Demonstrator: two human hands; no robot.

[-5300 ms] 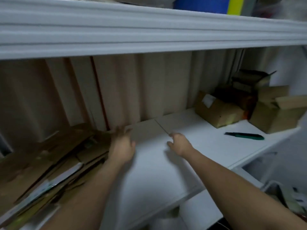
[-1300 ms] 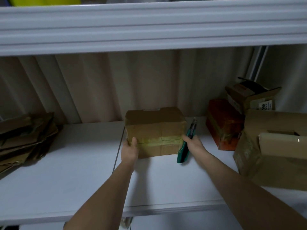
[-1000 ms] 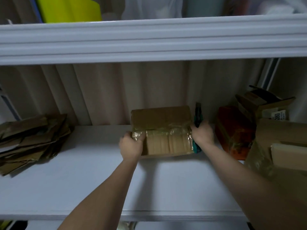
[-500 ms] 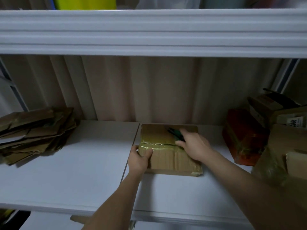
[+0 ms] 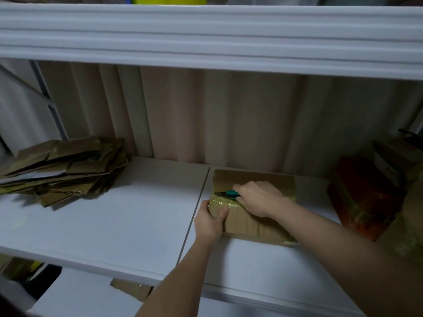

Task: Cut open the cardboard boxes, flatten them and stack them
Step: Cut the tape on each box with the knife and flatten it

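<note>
A taped brown cardboard box [image 5: 258,179] lies on the white shelf [image 5: 119,225], right of the shelf's seam. My left hand [image 5: 211,219] grips the box's near left corner, fingers curled over its top. My right hand [image 5: 258,197] holds a green utility knife [image 5: 230,193] whose tip sits on the tape band near the box's left edge. A pile of flattened cardboard [image 5: 66,165] lies at the far left of the shelf.
A red-brown box [image 5: 364,197] and several more cardboard boxes [image 5: 402,156] crowd the right end. A thick white shelf board [image 5: 206,35] hangs overhead. A cardboard scrap [image 5: 131,290] lies on the lower level below the shelf edge.
The box has been laid flat with its taped face up. My right hand has slid the knife leftward along the tape, and my left hand stays on the left corner.
</note>
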